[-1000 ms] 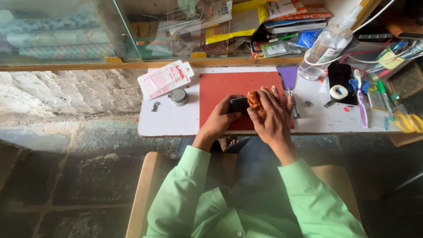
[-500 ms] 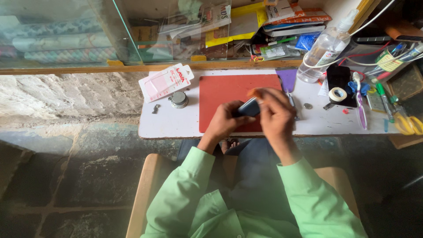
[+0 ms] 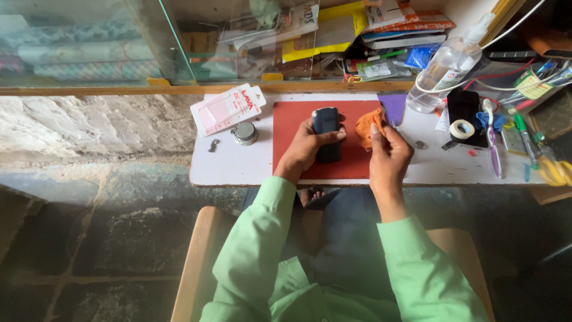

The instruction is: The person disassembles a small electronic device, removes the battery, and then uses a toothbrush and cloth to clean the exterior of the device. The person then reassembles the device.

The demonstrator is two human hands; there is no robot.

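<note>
Red mat [image 3: 298, 128]: under both hands on bench [image 3: 238, 167].
L hand [image 3: 307, 146]: wrapped round dark phone [image 3: 327, 134], now upright vs 0.5 s ago.
R hand [image 3: 388, 152]: pinching orange cloth [image 3: 364, 126], pulled off phone; wiping paused.

Both arms in green sleeves, reaching forward, elbows bent near the body. Left hand [image 3: 307, 146] palm inward, fingers curled around a phone [image 3: 327, 132], thumb across its face. Right hand [image 3: 390, 152] just beside it, fingers pinching a cloth [image 3: 366, 126], wrist straight.
</note>
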